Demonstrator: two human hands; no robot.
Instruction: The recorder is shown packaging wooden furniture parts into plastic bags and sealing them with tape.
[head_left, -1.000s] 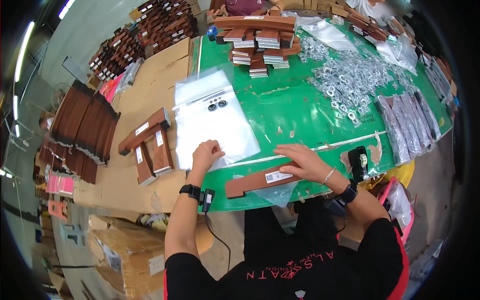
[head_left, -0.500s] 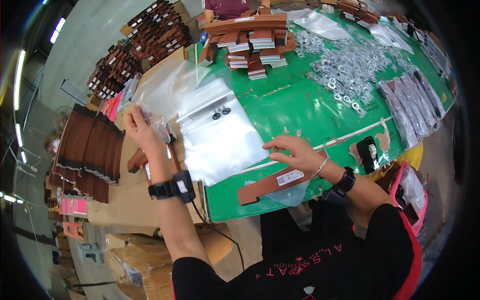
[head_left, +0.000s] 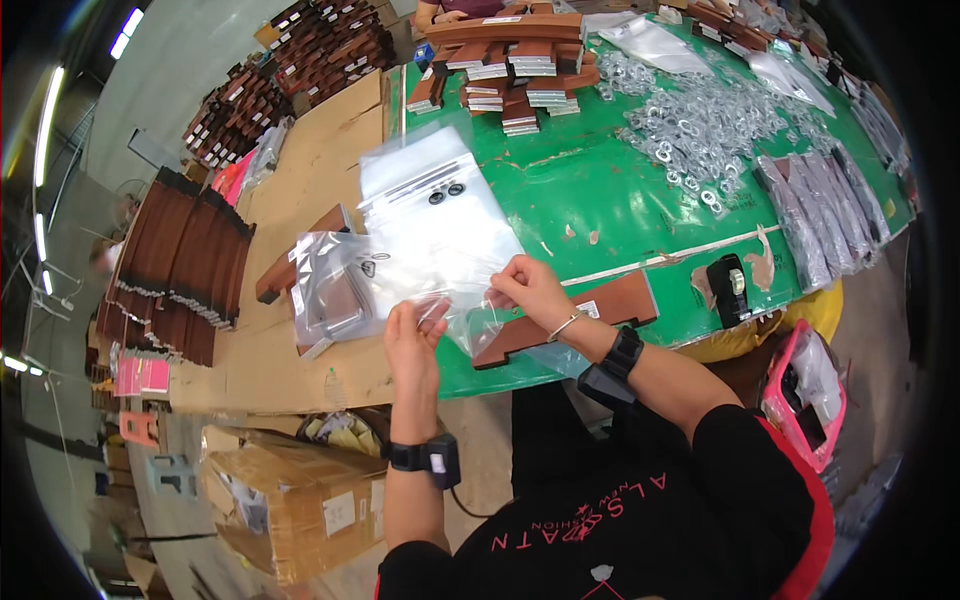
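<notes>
Bag (head_left: 345,280): where is it exactly?

Clear film, in front of the torso. Mouth side gathered between both hands; broad end extends left, over a short stack of brown blocks (head_left: 331,222). Contact with those blocks: cannot tell.

Left hand (head_left: 412,350)?

Fingers up, grasping the film near the thumb.

Right hand (head_left: 535,292)?

Thumb and fingers pinch the film edge.

What lies nearest the right hand?

One brown bar (head_left: 628,298), pale label up, flat along the near edge of the green table (head_left: 600,190). Hand is above it; touching or apart, cannot tell.

Beyond the bag?

White sleeve pile (head_left: 430,225), flat, two black rings showing near its far end. Farther off, a heap of blocks (head_left: 520,70).

Right side of the table?

Heap of small clear packets (head_left: 700,145); nearer, wrapped bars (head_left: 815,225) side by side.

Left side?

Cardboard (head_left: 240,375), under the short stack.
</notes>
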